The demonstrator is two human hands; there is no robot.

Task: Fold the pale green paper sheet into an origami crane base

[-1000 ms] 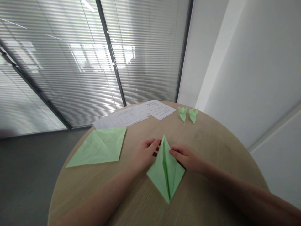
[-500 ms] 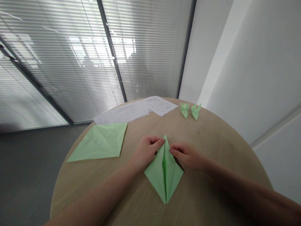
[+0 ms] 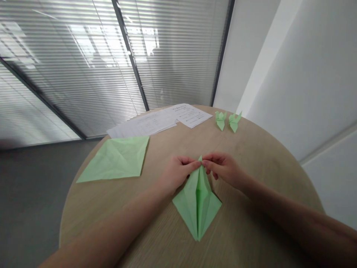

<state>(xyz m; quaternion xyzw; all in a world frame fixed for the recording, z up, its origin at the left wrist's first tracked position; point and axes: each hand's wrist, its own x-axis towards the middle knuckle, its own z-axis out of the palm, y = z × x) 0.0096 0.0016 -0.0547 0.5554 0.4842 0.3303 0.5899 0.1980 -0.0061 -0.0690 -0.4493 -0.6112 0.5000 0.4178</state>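
Observation:
A light green folded paper (image 3: 198, 203), shaped like a kite with a slit down its middle, lies in front of me with its narrow tip pointing away. My left hand (image 3: 182, 169) pinches the left side of that tip between thumb and fingers. From the right, my right hand (image 3: 223, 167) grips the same tip, its thumb almost meeting the left thumb. The fingers under the paper are partly hidden. Along the slit the paper gapes slightly, showing a darker green inside.
A creased green sheet (image 3: 115, 158) lies on the round wooden table (image 3: 251, 156) at left. Printed white papers (image 3: 156, 121) are spread along the far edge. Two small folded green paper figures (image 3: 221, 120) stand at the far right, near a white wall.
My right hand has moved up from the paper's right edge to its tip, beside the left thumb. The slit now gapes wider near the top. The camera view has tilted slightly down.

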